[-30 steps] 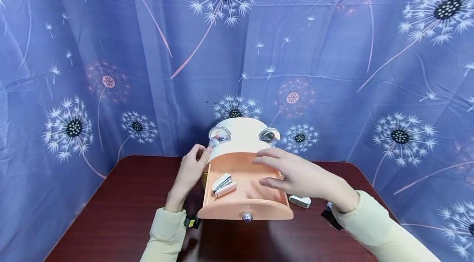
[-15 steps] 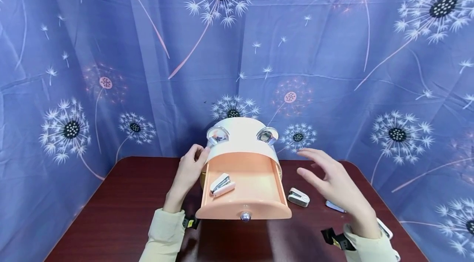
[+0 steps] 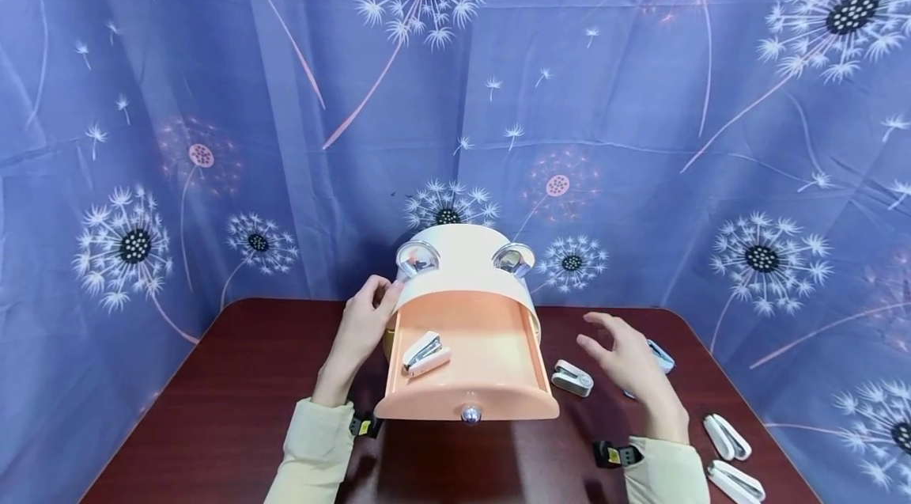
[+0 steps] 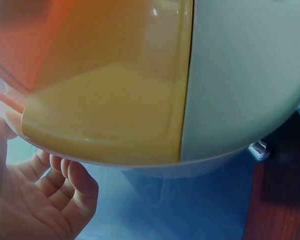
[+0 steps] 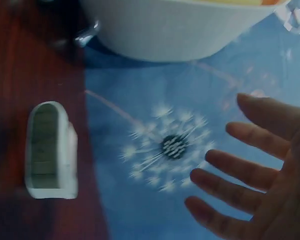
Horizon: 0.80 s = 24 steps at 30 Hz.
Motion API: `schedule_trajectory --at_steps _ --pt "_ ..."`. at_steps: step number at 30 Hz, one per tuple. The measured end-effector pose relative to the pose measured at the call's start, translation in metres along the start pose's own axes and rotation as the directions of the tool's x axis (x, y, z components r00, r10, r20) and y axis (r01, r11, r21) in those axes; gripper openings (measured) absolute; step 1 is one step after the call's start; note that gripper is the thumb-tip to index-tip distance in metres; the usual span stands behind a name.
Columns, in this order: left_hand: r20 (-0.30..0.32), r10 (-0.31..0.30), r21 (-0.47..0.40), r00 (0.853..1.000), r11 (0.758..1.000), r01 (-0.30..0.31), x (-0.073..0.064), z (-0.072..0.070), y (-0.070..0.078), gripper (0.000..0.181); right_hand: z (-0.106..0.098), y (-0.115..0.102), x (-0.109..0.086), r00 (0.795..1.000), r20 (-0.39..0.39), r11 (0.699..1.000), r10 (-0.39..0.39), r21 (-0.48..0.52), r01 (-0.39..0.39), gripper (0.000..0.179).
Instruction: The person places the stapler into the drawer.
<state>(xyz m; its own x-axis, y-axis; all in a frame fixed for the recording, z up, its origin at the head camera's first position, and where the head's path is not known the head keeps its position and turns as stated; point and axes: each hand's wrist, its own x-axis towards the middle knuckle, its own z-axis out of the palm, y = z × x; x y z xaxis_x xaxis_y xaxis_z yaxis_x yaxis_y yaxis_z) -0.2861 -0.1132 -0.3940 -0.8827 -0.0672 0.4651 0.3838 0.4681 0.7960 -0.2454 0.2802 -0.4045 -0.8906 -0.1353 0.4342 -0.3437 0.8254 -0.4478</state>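
A white drawer box with two chrome domes stands in the middle of the head view. Its peach drawer is pulled out, and a white-and-pink stapler lies in its left part. My left hand holds the box's left side, thumb by the front rim and fingers bent against the outside. My right hand hovers over the table to the right, fingers spread and holding nothing. Partly hidden behind it is a light blue stapler. A white-and-grey stapler lies between that hand and the drawer.
Two white staplers, one farther back and one nearer, lie by the right edge of the dark red table. A blue dandelion-print curtain hangs behind. The drawer's round chrome knob points toward me.
My right hand has moved from above the drawer to the right and lower over the table, uncovering the white-and-grey stapler. My left hand stays on the box; the stapler in the drawer stays put.
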Motion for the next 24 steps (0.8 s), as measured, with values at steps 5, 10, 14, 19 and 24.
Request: schedule_trajectory --at_steps 5,10,14,19,24 --pt "0.0 -0.004 0.001 1.0 1.0 0.004 -0.001 0.001 0.0 0.035 0.018 0.017 -0.009 0.991 0.059 0.991 0.118 0.05 -0.121 0.044" --pt "0.002 -0.001 -0.005 1.0 1.0 0.001 0.0 0.001 0.001 0.034 0.036 0.022 -0.02 0.97 0.096 0.97 0.223 0.08 -0.231 0.044" --pt "-0.004 0.008 0.004 1.0 1.0 -0.008 0.001 -0.001 0.001 0.034 0.049 0.023 -0.026 0.956 0.121 0.954 0.268 0.102 -0.281 0.046" --pt "-0.005 0.0 0.002 1.0 1.0 0.0 0.002 0.0 0.001 0.033 0.061 0.029 -0.031 0.941 0.15 0.942 0.303 0.101 -0.32 0.051" --pt "0.003 -0.012 -0.009 1.0 1.0 0.012 0.0 0.0 0.0 0.033 0.069 0.033 -0.031 0.933 0.156 0.936 0.324 0.091 -0.34 0.055"
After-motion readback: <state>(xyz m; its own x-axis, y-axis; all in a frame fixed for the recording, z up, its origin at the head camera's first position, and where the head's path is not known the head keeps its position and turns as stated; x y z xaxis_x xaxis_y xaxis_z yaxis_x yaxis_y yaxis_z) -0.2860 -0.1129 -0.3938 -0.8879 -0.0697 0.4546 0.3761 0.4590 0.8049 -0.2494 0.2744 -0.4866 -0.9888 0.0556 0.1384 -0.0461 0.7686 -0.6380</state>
